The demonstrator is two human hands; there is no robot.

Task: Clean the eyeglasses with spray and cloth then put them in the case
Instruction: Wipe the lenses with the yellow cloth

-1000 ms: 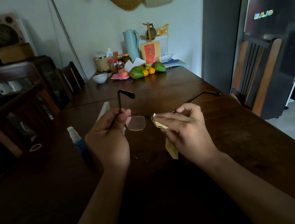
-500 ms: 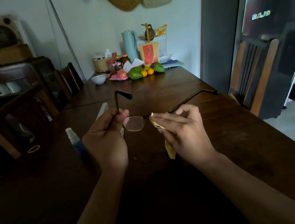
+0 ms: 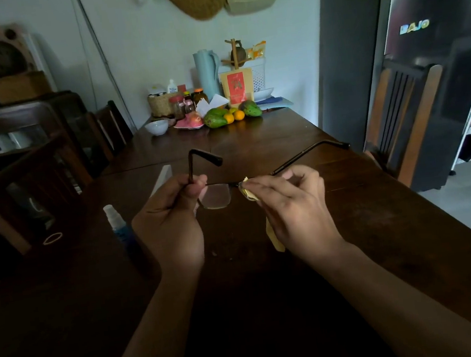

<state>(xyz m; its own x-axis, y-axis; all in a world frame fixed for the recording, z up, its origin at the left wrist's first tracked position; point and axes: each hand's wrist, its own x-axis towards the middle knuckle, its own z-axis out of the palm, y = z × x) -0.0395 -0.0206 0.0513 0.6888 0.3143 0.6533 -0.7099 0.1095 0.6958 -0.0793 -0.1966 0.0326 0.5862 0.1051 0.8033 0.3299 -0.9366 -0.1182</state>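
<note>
Head camera, centre of the frame: a person holds the glasses above a dark wooden table, temples unfolded and pointing away. The left hand grips the frame at its picture-left corner, thumb and fingers curled round it. The right hand pinches a yellow cloth over the picture-right lens, the cloth's tail hanging below the palm. Judged from this, wiping is under way: one lens is being rubbed, the other is bare and may yet need its turn, and casing has not begun. The spray stands on the table at left, just beside the left wrist, apparently done with. A white object behind the left hand may be the case; that cannot be told. At top centre, well apart, sit fruit, jars and a bowl; a chair stands at right. Nothing visible blocks the hands.
</note>
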